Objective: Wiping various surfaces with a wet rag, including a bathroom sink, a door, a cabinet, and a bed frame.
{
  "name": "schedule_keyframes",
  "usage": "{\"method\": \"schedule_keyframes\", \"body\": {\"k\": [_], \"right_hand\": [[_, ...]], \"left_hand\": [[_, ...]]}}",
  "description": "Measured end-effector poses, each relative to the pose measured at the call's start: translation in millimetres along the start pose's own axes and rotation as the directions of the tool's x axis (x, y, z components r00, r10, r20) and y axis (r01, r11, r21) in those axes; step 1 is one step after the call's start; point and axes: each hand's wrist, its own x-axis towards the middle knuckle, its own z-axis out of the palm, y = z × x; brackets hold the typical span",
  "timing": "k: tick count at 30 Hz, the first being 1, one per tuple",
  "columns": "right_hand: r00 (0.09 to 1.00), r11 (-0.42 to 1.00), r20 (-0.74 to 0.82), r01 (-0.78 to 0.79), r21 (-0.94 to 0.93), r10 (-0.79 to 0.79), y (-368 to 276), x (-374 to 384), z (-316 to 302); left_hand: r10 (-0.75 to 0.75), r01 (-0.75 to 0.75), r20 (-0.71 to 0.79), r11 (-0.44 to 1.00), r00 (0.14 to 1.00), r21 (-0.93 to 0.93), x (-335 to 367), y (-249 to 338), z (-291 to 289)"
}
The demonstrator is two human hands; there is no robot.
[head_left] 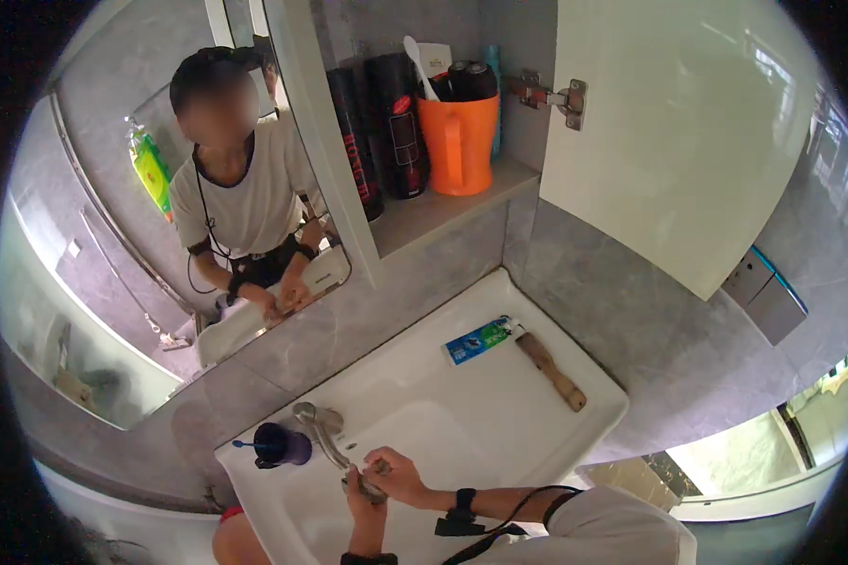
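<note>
My left hand [366, 516] and my right hand [400, 478] meet over the white washbasin [462, 428], at the mouth of the metal tap [324, 439]. Between them is a small greyish thing [374, 491], mostly covered by fingers and too small to name. My left fingers are closed around it from below. The right fingers curl over it from the other side, their tips bent in. Left of the tap, on the basin's ledge, stands a dark purple cup [292, 446] with a blue toothbrush [247, 443] leaning out.
On the basin's far right lie a blue-green toothpaste tube [481, 340] and a brown handled object [552, 373]. Above, an open cabinet holds an orange mug [458, 141] and black spray cans [396, 127]. Its white door [678, 132] swings out rightward. A mirror [104, 282] fills the left.
</note>
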Motion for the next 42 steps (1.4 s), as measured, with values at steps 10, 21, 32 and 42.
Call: {"method": "schedule_keyframes", "body": {"k": [10,21,32,42], "right_hand": [[0.717,0.760,0.482,0.633,-0.147,-0.504,-45,-21,-11],[0.020,0.163,0.938,0.986,0.039,-0.345,-31,-34,-10],[-0.303,-0.179,0.784,0.953,0.244,-0.542,72,-44,2],[-0.344,0.270,0.929,0.889,0.370,-0.138,126,-47,-7]], "left_hand": [[0.021,-0.625,0.642,0.258,0.766,0.737,-41,44,10],[-0.553,0.008,0.247,0.418,0.796,0.908,-45,64,74],[-0.546,-0.679,0.511,-0.152,0.663,0.719,16,11,-6],[-0.299,-0.270,0.209,-0.180,0.931,0.946,18,-42,-89]]}}
